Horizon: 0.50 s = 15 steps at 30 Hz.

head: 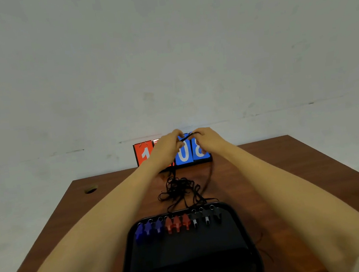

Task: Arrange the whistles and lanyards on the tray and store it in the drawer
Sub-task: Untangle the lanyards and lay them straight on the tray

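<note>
A pale plaster wall (164, 48) is filling the far half of the view. Below it, a brown wooden counter (289, 168) is carrying everything else. A black rectangular tray with rounded corners (187, 251) is sitting at the near middle of the counter, with nine small whistles lying in a row along its far edge: three blue whistles (149, 228) on the left, three red whistles (177, 223) in the middle, three black whistles (206, 219) on the right. A red and blue flip scoreboard (184, 155) is standing at the far edge against the wall. A tangle of thin black lanyard cords (180, 188) is lying between the tray and the scoreboard. The left hand (167, 146) and right hand (208, 140) are raised in front of the scoreboard, each grip pinching closed on one black cord strand (185, 137) stretched between them.
</note>
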Available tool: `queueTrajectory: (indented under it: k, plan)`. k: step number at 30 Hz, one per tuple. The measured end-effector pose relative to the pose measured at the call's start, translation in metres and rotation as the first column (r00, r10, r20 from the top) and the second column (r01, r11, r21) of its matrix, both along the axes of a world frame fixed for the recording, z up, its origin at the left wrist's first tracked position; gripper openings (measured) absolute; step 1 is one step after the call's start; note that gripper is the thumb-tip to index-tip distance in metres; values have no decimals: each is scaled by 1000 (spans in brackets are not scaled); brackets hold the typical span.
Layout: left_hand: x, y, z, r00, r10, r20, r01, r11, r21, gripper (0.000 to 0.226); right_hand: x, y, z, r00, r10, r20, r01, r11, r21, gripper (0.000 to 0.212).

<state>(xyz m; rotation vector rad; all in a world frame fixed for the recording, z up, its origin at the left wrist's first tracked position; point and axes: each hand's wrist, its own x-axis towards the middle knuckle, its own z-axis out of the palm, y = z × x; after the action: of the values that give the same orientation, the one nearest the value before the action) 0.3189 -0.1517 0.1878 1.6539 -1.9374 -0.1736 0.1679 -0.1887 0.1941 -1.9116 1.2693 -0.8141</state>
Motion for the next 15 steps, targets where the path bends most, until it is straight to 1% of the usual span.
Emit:
queueTrajectory:
  k: [2, 3, 6, 9, 12, 13, 15]
  plan:
    - [10, 0, -9, 999, 45, 11, -46, 996, 78, 21, -5, -3, 7, 996, -72, -46, 68, 994, -84, 33]
    - [15, 1, -15, 998, 54, 17, -56, 993, 100, 20, -8, -5, 11, 994, -107, -37, 102, 988, -118, 35]
    - [27, 3, -29, 997, 66, -37, -61, 989, 138, 20, -21, -10, 24, 985, -174, 15, 175, 976, -126, 38]
    - [29, 5, -38, 976, 92, -198, -68, 990, 125, 26, -29, -12, 33, 980, -176, 92, 180, 983, -43, 36]
    - [27, 2, -43, 897, 111, -427, -68, 991, 115, 32, -33, -15, 36, 976, -183, 120, 187, 982, -25, 33]
    - [28, 0, -45, 868, 117, -483, -69, 991, 115, 33, -34, -17, 36, 974, -194, 118, 199, 980, -28, 34]
    - [31, -1, -49, 847, 141, -512, -92, 988, 120, 32, -34, -23, 32, 972, -216, 89, 220, 975, -34, 36]
